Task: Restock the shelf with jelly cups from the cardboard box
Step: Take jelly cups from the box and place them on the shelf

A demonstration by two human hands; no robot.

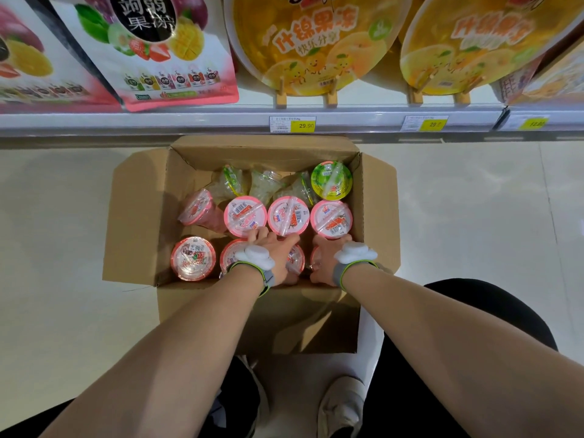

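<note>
You have one cardboard box (136, 216). Inside the box you can count eight pink-lidded jelly cups (288, 215) and four green-lidded jelly cups (331, 180). Beyond the box you see two round yellow jelly tubs (316, 42), two fruit-print pouches (164, 58) and three price tags (292, 124).

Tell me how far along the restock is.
Done: nothing visible; no cups show on the shelf, and the cardboard box looks nearly full. In hand: the left hand and right hand each grip a pink-lidded cup in the near row. Left: the other pink cups and the green cups behind.
</note>
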